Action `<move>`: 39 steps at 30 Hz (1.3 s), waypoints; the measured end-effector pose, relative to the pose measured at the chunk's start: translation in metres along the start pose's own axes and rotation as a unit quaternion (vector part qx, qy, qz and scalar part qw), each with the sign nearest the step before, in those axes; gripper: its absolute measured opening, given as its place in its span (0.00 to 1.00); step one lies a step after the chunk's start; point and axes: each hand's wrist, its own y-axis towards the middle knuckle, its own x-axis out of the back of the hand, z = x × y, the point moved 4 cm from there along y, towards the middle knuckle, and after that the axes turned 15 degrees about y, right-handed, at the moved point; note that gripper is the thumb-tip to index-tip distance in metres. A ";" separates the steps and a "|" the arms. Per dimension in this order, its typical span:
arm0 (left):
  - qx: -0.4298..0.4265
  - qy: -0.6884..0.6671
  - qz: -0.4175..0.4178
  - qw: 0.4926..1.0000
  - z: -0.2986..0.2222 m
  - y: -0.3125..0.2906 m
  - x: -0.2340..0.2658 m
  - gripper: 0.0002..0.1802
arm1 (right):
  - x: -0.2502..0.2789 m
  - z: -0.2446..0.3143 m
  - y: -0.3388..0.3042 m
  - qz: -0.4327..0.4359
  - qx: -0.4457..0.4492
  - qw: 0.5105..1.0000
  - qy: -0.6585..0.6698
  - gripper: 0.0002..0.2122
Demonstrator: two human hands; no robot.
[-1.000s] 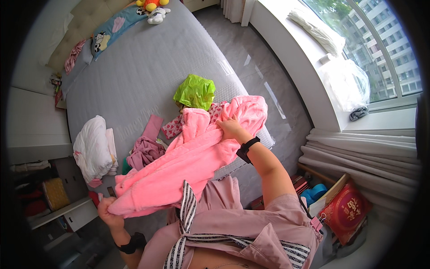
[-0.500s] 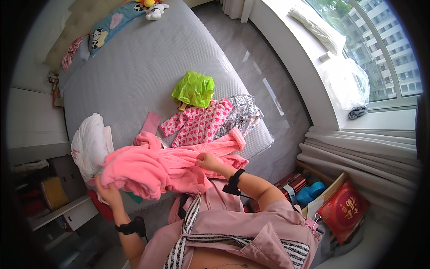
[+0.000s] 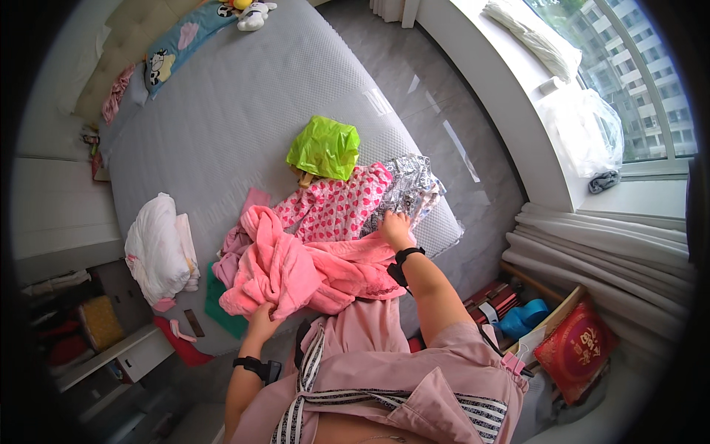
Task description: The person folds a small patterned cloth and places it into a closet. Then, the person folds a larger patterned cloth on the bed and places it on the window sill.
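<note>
A fluffy coral-pink fleece garment (image 3: 285,259) lies bunched at the near edge of the bed. My left hand (image 3: 263,320) pinches its lower left edge. At the garment's far right end is my right hand (image 3: 396,228), its fingers closed around the pink fleece there. Just beyond lies a white top with pink hearts (image 3: 336,203), partly covered by the fleece. Grey-and-white patterned clothing (image 3: 407,181) sits beside the top, close to my right hand. Some dusty-pink cloth (image 3: 235,251) shows left of the fleece, and a green cloth (image 3: 220,303) hangs over the bed edge.
A lime-green plastic bag (image 3: 324,148) rests on the grey bed (image 3: 214,126). White folded bedding (image 3: 157,244) lies at the left, near a red cloth (image 3: 180,344). Right of me stands an open box (image 3: 551,314) with blue items and a red cushion (image 3: 577,348).
My left hand has moved right, drawing the fleece's left side with it and uncovering the green and red cloths. My right hand has reached farther right, to the fleece's end.
</note>
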 end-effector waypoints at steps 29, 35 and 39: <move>0.021 -0.007 0.006 1.000 0.020 0.006 -0.013 0.16 | -0.053 -0.038 -0.003 -0.195 -0.372 0.680 0.601 0.18; 0.024 0.011 0.013 1.000 0.015 0.005 -0.007 0.17 | -0.014 -0.067 -0.018 -0.192 -0.198 0.594 0.756 0.15; 0.016 0.030 0.052 0.998 0.003 0.007 -0.001 0.21 | 0.027 -0.077 -0.048 -0.098 -0.209 0.557 0.798 0.16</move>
